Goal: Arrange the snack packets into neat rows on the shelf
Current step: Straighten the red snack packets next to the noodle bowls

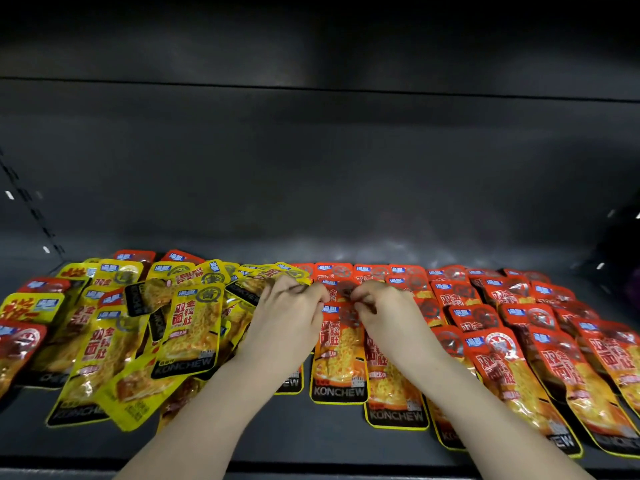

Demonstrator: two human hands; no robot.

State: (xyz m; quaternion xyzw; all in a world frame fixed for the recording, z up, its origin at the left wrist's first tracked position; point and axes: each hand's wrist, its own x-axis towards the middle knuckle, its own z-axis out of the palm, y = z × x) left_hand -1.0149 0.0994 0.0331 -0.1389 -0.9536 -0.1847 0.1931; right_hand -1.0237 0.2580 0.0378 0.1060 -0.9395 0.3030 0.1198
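Observation:
Many flat snack packets lie on a dark shelf (311, 441). Yellow packets (192, 327) are heaped in a loose, crooked pile on the left, with a few red ones mixed in. Red packets (498, 362) lie in overlapping rows on the right. Between them sits a red packet (341, 355) in the middle column. My left hand (289, 310) and my right hand (382, 308) meet at its top edge, fingers curled and pinching the packet's upper part. My forearms hide the packets beneath them.
The shelf's back wall (329, 168) is dark and bare, and an upper shelf (311, 46) hangs above. A slotted upright (33, 213) runs up the left side. A bare strip of shelf runs along the front edge. Something dark (620, 244) stands at the far right.

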